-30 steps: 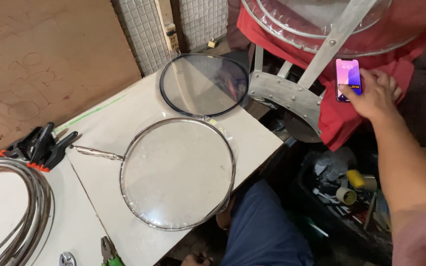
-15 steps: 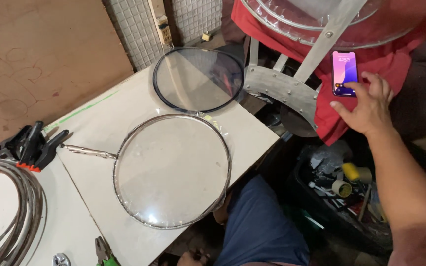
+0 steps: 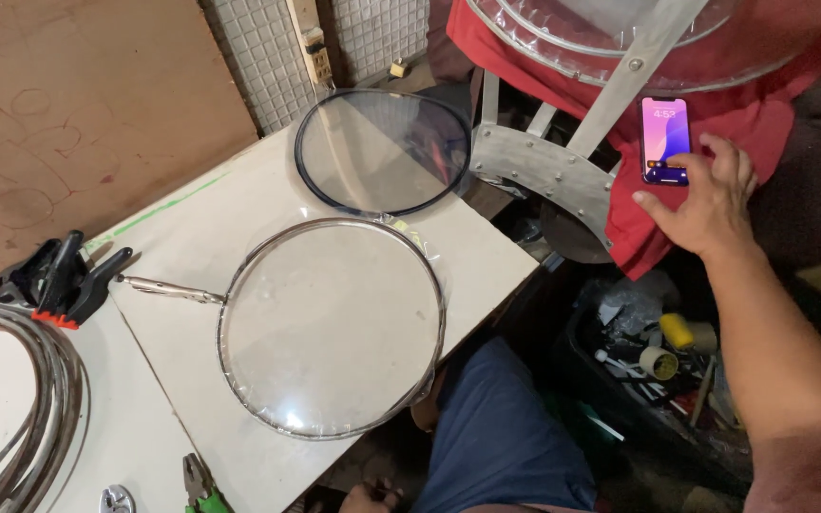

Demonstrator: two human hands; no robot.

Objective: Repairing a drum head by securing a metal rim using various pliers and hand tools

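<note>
- the white worktop (image 3: pixel 192 275) stands against a brown board (image 3: pixel 78 104) and a wall of small grey tiles (image 3: pixel 372 33).
- on the worktop lies a clear round disc in a metal ring (image 3: pixel 332 328), with locking pliers (image 3: pixel 168 289) clamped at its left edge; a second clear disc with a dark rim (image 3: pixel 382 152) lies beyond it, at the far corner.
- black spring clamps with orange tips (image 3: pixel 54 280) sit at the left, coiled metal bands (image 3: pixel 21 399) below them, and green-handled pliers (image 3: pixel 197 484) at the near edge.
- to the right, a dark bin (image 3: pixel 658 380) on the floor holds tape rolls and small tools.
- the right hand (image 3: pixel 705 204) reaches to a lit phone (image 3: pixel 665 140) that rests on red cloth (image 3: pixel 715 104); its fingers (image 3: pixel 719 147) are spread loose and touch the phone's lower edge, grasping nothing.
- the left hand (image 3: pixel 368 496) shows only partly at the bottom edge; i cannot tell how its fingers are set.
</note>
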